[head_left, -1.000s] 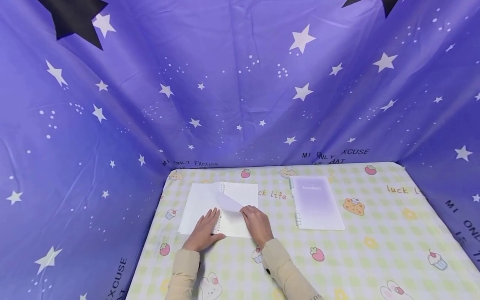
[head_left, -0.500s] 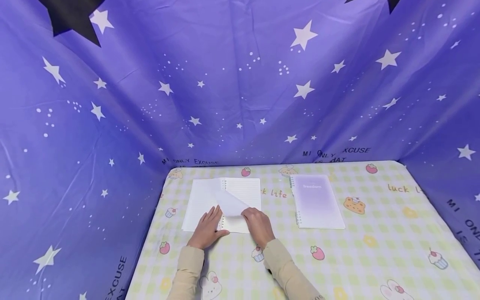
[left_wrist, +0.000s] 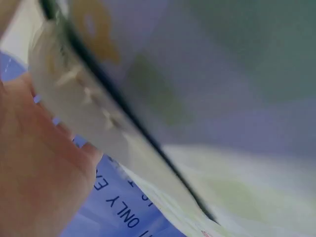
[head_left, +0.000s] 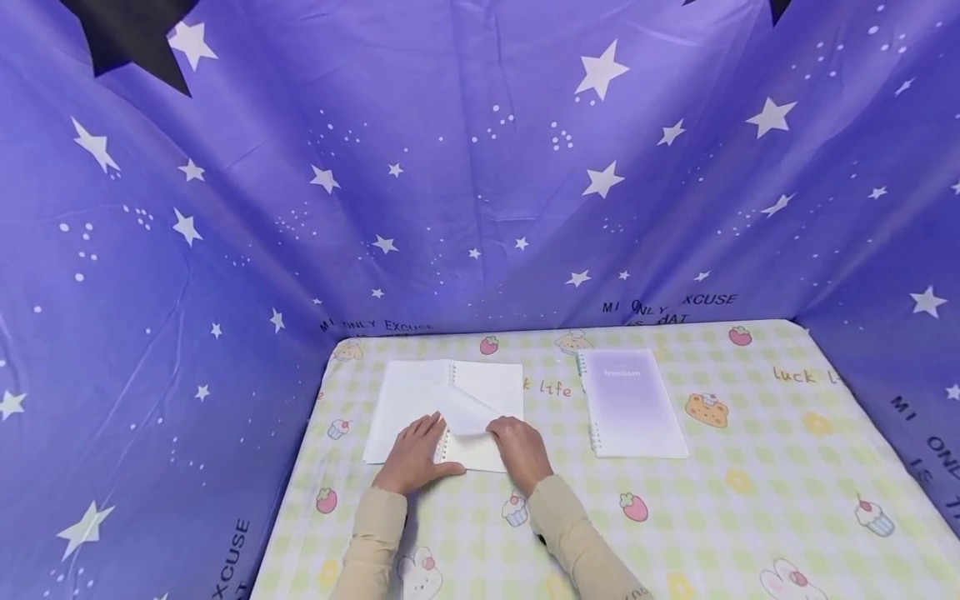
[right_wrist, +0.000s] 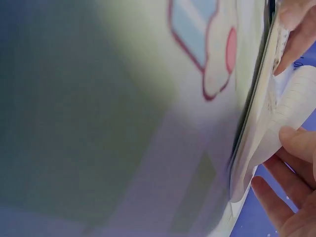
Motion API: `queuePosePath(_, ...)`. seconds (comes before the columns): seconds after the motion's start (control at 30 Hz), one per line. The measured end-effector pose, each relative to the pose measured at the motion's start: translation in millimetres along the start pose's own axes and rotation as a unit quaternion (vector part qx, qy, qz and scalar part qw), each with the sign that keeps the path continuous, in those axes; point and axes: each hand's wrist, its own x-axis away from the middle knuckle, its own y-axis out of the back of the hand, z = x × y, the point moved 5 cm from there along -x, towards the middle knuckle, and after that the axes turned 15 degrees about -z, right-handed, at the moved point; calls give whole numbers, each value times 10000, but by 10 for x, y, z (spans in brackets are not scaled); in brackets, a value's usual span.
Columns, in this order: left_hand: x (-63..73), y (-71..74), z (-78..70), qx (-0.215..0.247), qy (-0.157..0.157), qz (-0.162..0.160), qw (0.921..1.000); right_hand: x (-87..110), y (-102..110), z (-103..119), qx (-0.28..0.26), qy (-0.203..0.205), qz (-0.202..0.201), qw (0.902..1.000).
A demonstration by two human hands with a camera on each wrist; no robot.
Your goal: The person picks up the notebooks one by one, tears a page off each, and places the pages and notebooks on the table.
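Pinching a page (head_left: 471, 410), the right hand (head_left: 522, 451) holds it partly raised, the turn apparently unfinished; the left hand (head_left: 413, 456) rests, fingers extended, on the notebook (head_left: 411, 392) atop the table (head_left: 750, 533), purple notebook (head_left: 633, 408) closed nearby.

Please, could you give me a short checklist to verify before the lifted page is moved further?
1. Left hand steadies the open notebook: ok, it rests there near the spine.
2. Right hand has the lifted page: ok, pinched between thumb and fingers.
3. Only one sheet is pinched: cannot tell.
4. Lifted page lies flat: not ok, it is raised and curled.
5. Closed notebook is out of the way: ok, it lies apart, to the right.
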Motion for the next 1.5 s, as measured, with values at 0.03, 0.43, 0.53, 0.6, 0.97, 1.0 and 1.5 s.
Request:
queuePosePath(0.03,-22,19,4,105,-18,34,9999,-5,4,-10,21,0,-8,10000)
queuePosePath(0.43,-189,19,177,329,47,-23,9994,-20,39,-42,-99,82,-282,9995)
queuePosePath(0.53,-201,-49,173,206,-109,58,9997,3,59,-27,-213,7,-175,9996)
queuePosePath(0.6,-209,-70,167,113,-106,89,9998,18,66,-16,-245,-36,-90,9997)
queuePosePath(0.97,-244,-107,173,-855,407,159,9954,26,41,64,-192,240,321,9990)
queuePosePath(1.0,-244,-110,166,-858,430,137,9953,31,49,57,-154,253,328,9990)
queuePosePath(1.5,-364,-155,48,-669,642,-212,9955,140,290,-71,-615,-168,58,9980)
